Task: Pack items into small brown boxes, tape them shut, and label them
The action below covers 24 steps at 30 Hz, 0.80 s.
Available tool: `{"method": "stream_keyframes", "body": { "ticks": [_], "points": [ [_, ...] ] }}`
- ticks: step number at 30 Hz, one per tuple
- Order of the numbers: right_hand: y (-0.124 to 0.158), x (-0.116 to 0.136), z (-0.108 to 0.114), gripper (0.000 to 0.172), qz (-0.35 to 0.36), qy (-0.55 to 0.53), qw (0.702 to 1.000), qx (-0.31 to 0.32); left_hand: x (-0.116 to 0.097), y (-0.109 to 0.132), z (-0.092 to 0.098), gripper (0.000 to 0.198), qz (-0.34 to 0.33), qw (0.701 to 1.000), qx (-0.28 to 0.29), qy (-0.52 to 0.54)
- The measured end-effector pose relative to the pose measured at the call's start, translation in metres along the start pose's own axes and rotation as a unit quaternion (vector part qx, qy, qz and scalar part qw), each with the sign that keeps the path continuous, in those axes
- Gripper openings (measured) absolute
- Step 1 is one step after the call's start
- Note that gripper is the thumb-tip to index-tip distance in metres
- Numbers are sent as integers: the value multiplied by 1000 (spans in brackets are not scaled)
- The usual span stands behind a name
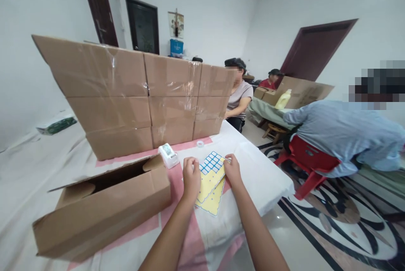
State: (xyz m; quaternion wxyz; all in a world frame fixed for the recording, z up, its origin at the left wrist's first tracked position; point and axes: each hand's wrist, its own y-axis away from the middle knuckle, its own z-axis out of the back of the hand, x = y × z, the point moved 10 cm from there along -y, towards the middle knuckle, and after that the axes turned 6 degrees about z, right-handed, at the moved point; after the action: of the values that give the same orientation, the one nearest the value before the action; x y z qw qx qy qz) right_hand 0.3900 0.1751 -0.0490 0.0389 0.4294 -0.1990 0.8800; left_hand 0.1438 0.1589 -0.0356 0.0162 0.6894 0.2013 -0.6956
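Note:
A yellow sheet (207,181) with a grid of white, blue-edged squares at its far end is between my two hands. My left hand (191,178) is closed on its left edge, the fingertips pinched together. On the opposite edge, near the grid, my right hand (232,170) pinches the sheet between thumb and fingers. Partly under it lies a second yellow sheet (215,201) with a scalloped blue border, resting on the cloth. Just beyond my left hand stands a small white device (168,155) with a printed label piece on top. A clear tape roll (200,143) lies farther back.
An open cardboard box (107,212) stands at my left. Stacked cartons (171,98) wrapped in film form a wall at the back of the cloth-covered table (259,170). To the right, a person in a blue shirt sits on a red chair (313,157). Other people sit beyond.

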Motion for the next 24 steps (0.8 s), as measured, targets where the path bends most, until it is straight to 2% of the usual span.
{"method": "stream_keyframes", "body": {
  "ticks": [2,5,12,21,24],
  "points": [
    [0,-1,7,21,-21,24,999,-20,2,-2,2,15,0,1000,-3,0],
    [0,2,9,18,-27,54,998,-16,5,-4,6,16,1,1000,-9,-2],
    [-4,3,-1,15,-20,111,994,14,10,-6,7,20,10,1000,-4,-2],
    [-2,-3,-3,22,-19,130,991,4,6,-5,2,23,31,998,29,39],
    [-1,-3,-2,21,-26,126,992,-1,-5,-3,-1,28,40,995,58,68]
  ]
}}
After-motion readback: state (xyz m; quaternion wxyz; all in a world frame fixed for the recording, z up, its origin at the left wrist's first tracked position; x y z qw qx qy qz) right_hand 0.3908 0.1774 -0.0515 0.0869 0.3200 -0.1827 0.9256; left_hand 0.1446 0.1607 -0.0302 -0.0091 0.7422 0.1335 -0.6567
